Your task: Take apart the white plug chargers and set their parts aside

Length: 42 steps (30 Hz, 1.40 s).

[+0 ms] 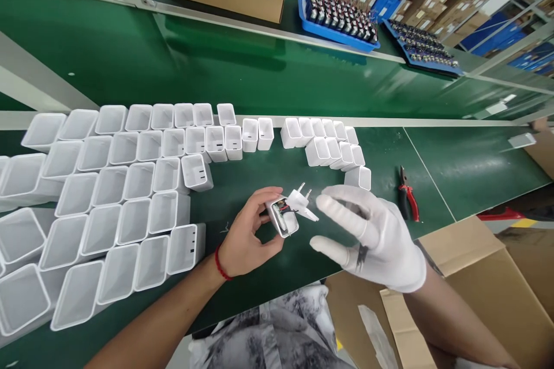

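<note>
My bare left hand, with a red cord at the wrist, grips a white charger housing whose end is uncovered. Wires and small electronic parts show inside it. A white plug cap with two metal pins sits tilted at the housing's upper right edge, its flap sticking out to the right. In a white glove, my right hand hovers just right of the cap, fingers spread and holding nothing. Rows of white housings stand open end up on the left of the green table.
More white housings stand in a group behind my hands. Red-and-black pliers lie on the right. An open cardboard box is at the front right. Blue trays of parts rest on the shelf above.
</note>
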Tool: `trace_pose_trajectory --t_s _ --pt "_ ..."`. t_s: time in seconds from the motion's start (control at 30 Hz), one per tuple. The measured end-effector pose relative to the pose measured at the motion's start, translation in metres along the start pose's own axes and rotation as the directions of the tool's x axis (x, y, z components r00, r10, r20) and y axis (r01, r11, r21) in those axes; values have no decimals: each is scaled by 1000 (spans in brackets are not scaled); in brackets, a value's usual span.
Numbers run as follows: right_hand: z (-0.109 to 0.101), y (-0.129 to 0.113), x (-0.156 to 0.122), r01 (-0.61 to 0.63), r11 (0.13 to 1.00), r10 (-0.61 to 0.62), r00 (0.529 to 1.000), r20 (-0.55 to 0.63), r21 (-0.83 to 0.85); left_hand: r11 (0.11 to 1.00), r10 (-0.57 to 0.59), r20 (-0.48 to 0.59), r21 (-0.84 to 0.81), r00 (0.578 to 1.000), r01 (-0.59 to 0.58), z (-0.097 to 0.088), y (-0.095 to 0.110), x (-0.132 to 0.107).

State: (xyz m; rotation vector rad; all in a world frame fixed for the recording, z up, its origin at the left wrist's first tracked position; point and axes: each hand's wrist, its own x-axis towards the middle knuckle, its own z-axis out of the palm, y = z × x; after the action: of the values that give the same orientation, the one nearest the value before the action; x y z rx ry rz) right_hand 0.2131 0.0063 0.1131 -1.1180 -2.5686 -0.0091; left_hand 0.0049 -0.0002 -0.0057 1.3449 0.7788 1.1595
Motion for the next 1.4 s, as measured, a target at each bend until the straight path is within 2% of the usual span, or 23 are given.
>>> trace_pose_trajectory --t_s 0.07,0.13,0.2,0.23,0.33,0.5,0.57,0.83,1.2,1.4 --pt "-2 -7 9 95 988 -73 981 179 -120 999 -16 35 45 999 14 -1 -1 -2" --pt "-2 -12 19 195 962 -113 922 370 -193 994 -48 75 105 996 40 -2 -1 -3" --pt "2 -13 27 247 947 -125 872 473 -205 986 -71 106 160 992 54 -4 0 -4" --pt "4 -12 30 255 945 -127 863 488 -205 982 -72 116 179 991 51 -4 1 -4" --pt "9 -9 32 225 960 -116 862 493 -168 980 -48 122 200 991 23 -6 3 -2" --pt "10 -11 35 15 1000 -13 910 414 -1 967 -71 86 250 994 48 -8 2 -1" --pt "8 -11 34 -26 999 13 923 384 31 964 -89 71 257 993 68 -8 1 -1" --pt "-1 0 23 7 992 -38 969 244 127 995 -72 56 78 996 68 -6 3 2" --pt "-8 -9 34 43 999 -46 951 307 17 995 -74 63 78 995 69 -6 2 2" --pt "-6 -9 36 50 998 -56 939 340 26 996 -55 70 71 996 50 -7 2 0"
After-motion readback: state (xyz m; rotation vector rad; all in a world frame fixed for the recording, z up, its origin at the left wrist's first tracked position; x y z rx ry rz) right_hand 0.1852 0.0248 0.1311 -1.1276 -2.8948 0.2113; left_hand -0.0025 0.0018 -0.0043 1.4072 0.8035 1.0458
